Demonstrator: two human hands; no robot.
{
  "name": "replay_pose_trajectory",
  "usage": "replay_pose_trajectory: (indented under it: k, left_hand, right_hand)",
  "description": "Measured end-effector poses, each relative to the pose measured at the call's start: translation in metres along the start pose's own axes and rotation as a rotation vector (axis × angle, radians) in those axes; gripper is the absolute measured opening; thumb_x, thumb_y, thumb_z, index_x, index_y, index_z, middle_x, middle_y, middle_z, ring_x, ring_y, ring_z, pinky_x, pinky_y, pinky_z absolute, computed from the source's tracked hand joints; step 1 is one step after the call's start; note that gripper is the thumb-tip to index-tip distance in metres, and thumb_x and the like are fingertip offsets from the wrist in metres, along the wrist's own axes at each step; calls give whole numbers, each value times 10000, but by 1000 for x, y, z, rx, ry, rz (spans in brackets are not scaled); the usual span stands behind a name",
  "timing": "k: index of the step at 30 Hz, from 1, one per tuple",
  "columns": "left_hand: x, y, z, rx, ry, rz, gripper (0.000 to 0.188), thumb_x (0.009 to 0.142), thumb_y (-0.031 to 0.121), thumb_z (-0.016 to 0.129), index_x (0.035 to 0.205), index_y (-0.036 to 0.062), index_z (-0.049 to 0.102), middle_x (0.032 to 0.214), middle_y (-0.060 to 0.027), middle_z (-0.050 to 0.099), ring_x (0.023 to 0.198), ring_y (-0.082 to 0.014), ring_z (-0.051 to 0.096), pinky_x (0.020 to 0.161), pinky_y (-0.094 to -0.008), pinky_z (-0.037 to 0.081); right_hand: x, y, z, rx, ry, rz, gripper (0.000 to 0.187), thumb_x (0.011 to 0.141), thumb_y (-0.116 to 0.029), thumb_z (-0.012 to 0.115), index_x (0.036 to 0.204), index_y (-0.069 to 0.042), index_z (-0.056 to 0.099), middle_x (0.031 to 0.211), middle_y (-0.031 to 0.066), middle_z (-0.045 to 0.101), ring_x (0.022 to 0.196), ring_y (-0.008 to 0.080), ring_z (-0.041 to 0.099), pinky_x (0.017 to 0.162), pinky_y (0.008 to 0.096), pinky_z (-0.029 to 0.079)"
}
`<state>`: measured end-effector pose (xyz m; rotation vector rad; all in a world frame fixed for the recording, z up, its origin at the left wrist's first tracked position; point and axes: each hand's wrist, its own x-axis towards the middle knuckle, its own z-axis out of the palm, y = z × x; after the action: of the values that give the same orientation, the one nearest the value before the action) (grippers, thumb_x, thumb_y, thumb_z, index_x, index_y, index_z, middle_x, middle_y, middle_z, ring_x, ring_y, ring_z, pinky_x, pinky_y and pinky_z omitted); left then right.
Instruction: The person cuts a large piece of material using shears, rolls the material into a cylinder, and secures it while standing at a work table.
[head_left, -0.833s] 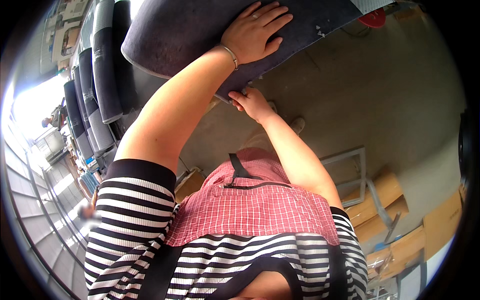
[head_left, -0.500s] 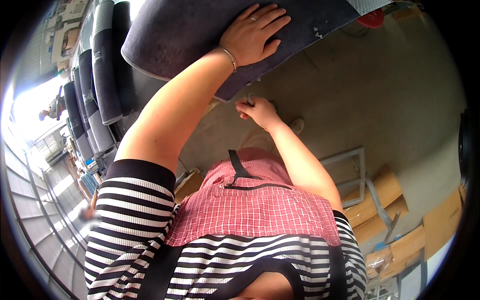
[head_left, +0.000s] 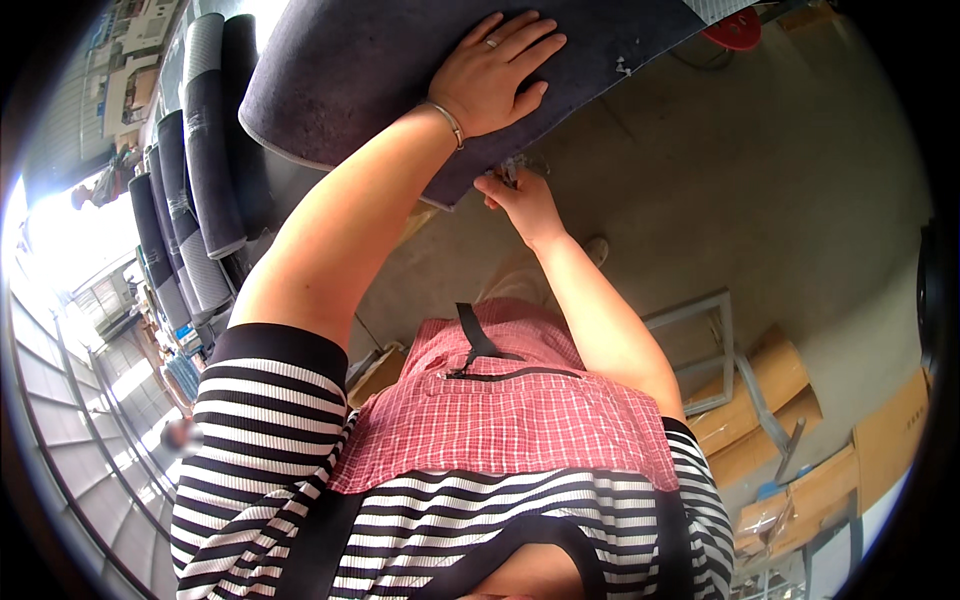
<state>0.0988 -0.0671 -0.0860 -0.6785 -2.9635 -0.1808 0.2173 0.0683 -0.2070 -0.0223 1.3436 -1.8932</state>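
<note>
A large dark purple-grey mat (head_left: 350, 85) with a soft nap curves across the top of the view. Pressed flat on it is my left hand (head_left: 492, 75), fingers spread, with a ring and a bracelet. My right hand (head_left: 522, 203) is closed right by the mat's near edge, close to its lower corner. Something small, shiny and pale shows at its fingertips, too small and blurred to name. A few whitish scraps (head_left: 624, 67) cling to the mat's edge farther right.
Several rolled dark mats (head_left: 208, 150) stand at the left. A red round object (head_left: 735, 30) sits at the upper right. On the floor at the right lie a grey metal frame (head_left: 725, 345) and cardboard (head_left: 800, 500).
My right hand has moved up to the mat's edge. The left hand, still flat on the mat, has shifted slightly left in view.
</note>
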Motion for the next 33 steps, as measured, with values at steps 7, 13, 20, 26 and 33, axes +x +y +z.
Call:
replay_pose_trajectory:
  k: [7, 13, 20, 26, 33]
  left_hand:
    - [-5, -5, 11, 8, 51, 15, 586, 890, 258, 627, 1450, 153, 487, 1520, -51, 459, 1427, -243, 410, 1198, -458, 286]
    - [-2, -5, 10, 0, 50, 17, 583, 888, 250, 628, 1447, 151, 493, 1516, -57, 465, 1427, -253, 409, 1196, -460, 288]
    - [-2, -2, 7, -9, 31, 11, 585, 886, 231, 631, 1445, 132, 492, 1510, -76, 468, 1427, -271, 407, 1192, -465, 289]
    - [0, 0, 4, -10, 22, 8, 603, 879, 228, 636, 1452, 121, 480, 1512, -76, 465, 1429, -275, 403, 1195, -466, 286]
    - [4, 4, -2, -57, 50, -12, 645, 868, 222, 652, 1471, 114, 452, 1476, -104, 490, 1389, -284, 441, 1177, -475, 309]
  right_hand:
    - [-14, 2, -18, 125, 127, 151, 197, 946, -173, 694, 940, 23, 675, 752, 45, 656, 645, 107, 593, 634, 260, 492]
    - [0, -26, -12, -24, 111, -49, 185, 968, -150, 650, 993, 30, 686, 780, 57, 675, 639, 126, 619, 609, 274, 498]
    - [-14, -28, -52, 107, 235, 76, 185, 982, -131, 626, 1006, 40, 692, 800, 68, 676, 661, 123, 618, 632, 269, 497]
    - [6, -90, -90, 70, 405, -218, 207, 1000, -162, 634, 973, 38, 682, 790, 55, 659, 649, 99, 584, 612, 247, 461]
    - [28, -146, -107, -116, 561, -265, 266, 963, -212, 682, 786, -18, 640, 690, 15, 619, 568, 70, 535, 524, 244, 418]
